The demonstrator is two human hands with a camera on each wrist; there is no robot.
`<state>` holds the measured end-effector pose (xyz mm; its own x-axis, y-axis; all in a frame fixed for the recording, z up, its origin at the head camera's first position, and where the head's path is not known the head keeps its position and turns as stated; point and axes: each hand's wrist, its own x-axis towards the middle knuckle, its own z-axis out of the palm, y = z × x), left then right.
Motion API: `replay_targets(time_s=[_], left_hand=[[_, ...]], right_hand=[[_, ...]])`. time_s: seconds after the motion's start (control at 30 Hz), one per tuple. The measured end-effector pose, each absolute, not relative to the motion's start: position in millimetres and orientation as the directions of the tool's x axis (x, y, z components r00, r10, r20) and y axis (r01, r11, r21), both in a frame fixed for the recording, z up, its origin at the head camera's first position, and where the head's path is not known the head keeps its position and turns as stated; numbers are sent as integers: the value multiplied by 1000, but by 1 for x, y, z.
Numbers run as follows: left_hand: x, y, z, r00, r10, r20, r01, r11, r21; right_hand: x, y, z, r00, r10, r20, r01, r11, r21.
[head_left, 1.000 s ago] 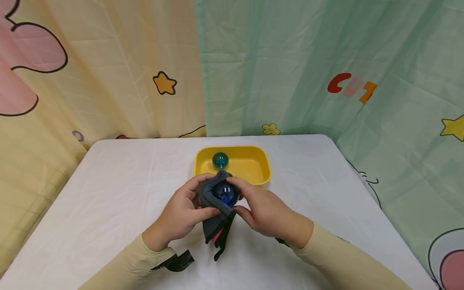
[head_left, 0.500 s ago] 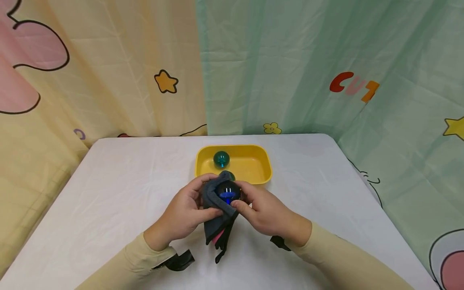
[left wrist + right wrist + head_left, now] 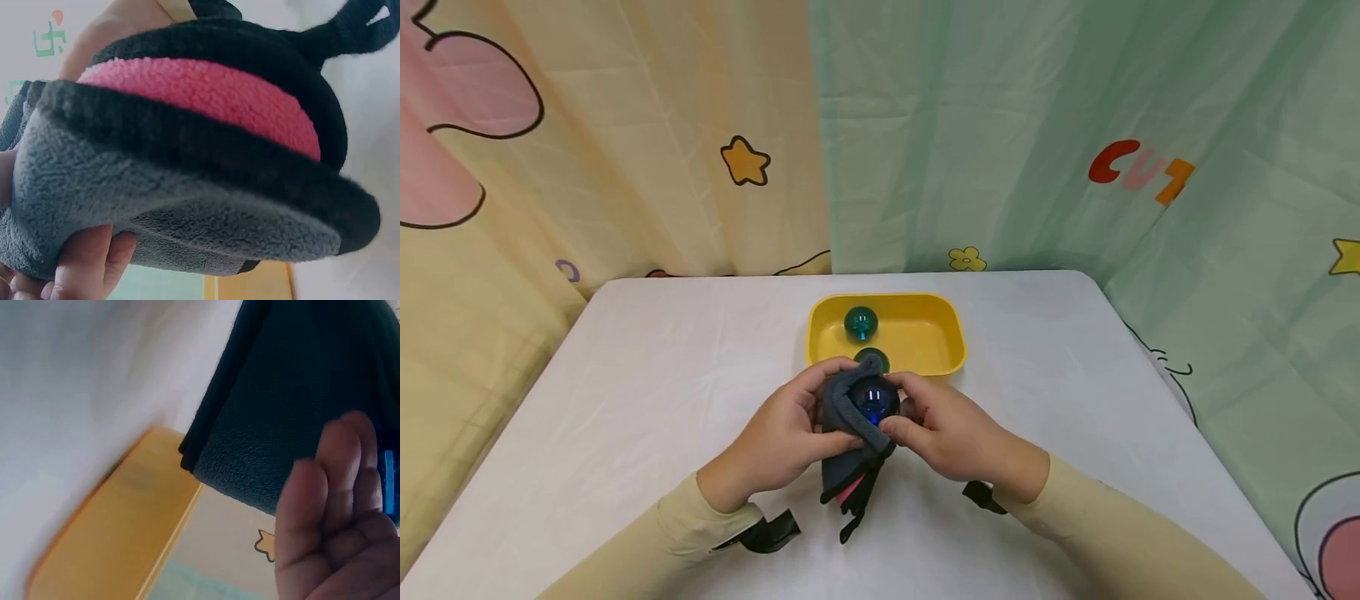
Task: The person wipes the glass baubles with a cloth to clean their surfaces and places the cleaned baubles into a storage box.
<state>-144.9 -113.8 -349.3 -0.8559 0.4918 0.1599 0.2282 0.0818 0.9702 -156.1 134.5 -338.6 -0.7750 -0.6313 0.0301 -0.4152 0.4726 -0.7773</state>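
My left hand (image 3: 775, 433) grips a grey cloth (image 3: 844, 467) with black edging, bunched up in front of the yellow tray. A pink layer (image 3: 212, 94) shows between its folds in the left wrist view, and a black loop hangs from it. Nestled against the cloth is a shiny, see-through dark blue ball (image 3: 877, 398). My right hand (image 3: 955, 429) pinches that ball from the right, thumb in front. In the right wrist view only a blue sliver (image 3: 389, 481) of it shows past the fingers (image 3: 300, 512). The cloth covers the ball's left side.
The yellow tray (image 3: 925, 333) stands behind the hands on the white-covered table (image 3: 662, 375). A green ball (image 3: 861, 323) lies in its left part. Another dark green ball (image 3: 871, 358) sits at its front side, partly hidden by the cloth. Patterned curtains (image 3: 1000, 125) hang behind.
The blue ball has turned in the grip, and my right fingers have shifted from the cloth's top edge to the ball's side. More of the front green ball shows now.
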Motion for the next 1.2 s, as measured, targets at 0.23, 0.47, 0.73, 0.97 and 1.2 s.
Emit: replay_targets(time_s=[0.23,0.47,0.73,0.97,1.2], left_hand=[[-147,-115,-349,-866,467,176,235,70,970],[-148,-116,-350,-866,474,160,209,53,976],[-146,-116,-352,-860,489,142,216,97,972],[-148,-118,-351,-867,475,153,219,86,972],[-148,-119,-350,-855,497,147,207,67,976]], right_hand=[[-155,133,-337,-758,-643,112,-520,491,-699],[-153,130,-338,-719,-645,258,-690,622,-369],[-156,133,-341,-787,-616,11,-361,448,-818],[-153,131,-341,-750,-649,128,-562,522,-641],[-154,130,-342,-732,-653,194,-659,607,-444]])
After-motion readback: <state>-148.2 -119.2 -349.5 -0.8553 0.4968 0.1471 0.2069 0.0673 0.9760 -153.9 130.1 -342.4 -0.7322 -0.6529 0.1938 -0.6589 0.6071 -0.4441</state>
